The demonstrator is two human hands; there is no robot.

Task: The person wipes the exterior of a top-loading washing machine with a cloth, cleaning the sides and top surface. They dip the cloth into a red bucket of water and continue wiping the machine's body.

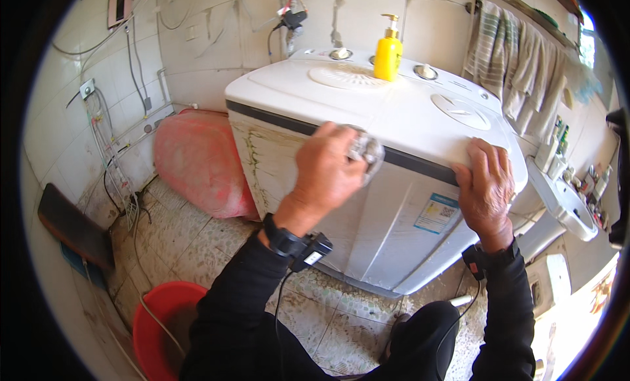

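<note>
Clutching one grey wad [370,153], the left hand [328,163] curls; the right hand [484,184], loosely spread, rests on one washing machine [403,128].

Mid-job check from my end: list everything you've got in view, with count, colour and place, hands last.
Washer: one, white with dark front trim, centre
Knobs: at least two, white, washer's back panel
Bottle: one, yellow, on the washer
Sticker: one, blue and white, washer front
Rag: one, greyish, in the left hand
Bulky object: one, faded red, left of washer
Bucket: one, red, lower left
Board: one, dark, far left
Wall box: one, pinkish, upper left
Cables: several, mixed, mostly left wall
Towels: several, pale and striped, upper right
Sink: one, white, right
Left hand: one, bare, washer's front edge
Right hand: one, bare, washer's right front corner
</note>
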